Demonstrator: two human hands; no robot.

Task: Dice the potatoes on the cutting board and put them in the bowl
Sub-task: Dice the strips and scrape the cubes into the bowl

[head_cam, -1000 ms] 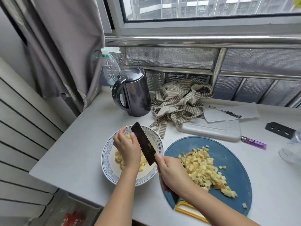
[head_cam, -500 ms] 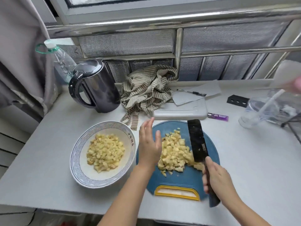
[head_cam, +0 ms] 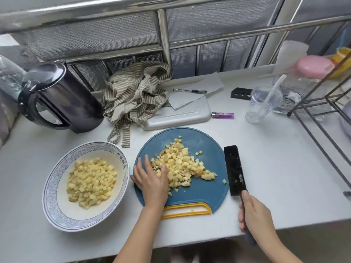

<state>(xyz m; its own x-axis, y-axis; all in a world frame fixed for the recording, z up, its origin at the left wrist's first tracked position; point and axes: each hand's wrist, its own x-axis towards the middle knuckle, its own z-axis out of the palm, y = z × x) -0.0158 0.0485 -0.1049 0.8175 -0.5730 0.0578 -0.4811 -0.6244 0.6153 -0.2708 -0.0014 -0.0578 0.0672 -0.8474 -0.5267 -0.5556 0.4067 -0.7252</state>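
Observation:
A round blue cutting board [head_cam: 199, 194] with a yellow handle lies in the middle of the counter and carries a heap of diced potato [head_cam: 182, 168]. My left hand [head_cam: 150, 179] lies flat on the board's left side, fingers straight, touching the heap's left edge. To the left stands a white bowl with a blue patterned rim [head_cam: 51, 188], with diced potato in the bowl [head_cam: 91, 183]. My right hand [head_cam: 254, 211] grips the handle of a black cleaver [head_cam: 234, 169], whose blade lies just off the board's right edge.
A black kettle [head_cam: 62, 103] stands at the back left, next to a striped cloth [head_cam: 136, 95]. Behind the board lie a white board [head_cam: 178, 116], paper, a pen [head_cam: 190, 90] and a purple lighter [head_cam: 222, 115]. A clear cup [head_cam: 262, 105] and a wire rack [head_cam: 321, 103] stand at the right.
My left hand left the bowl and came down flat on the board beside the heap. The cleaver swung from over the bowl to the board's right edge. The view tilted down.

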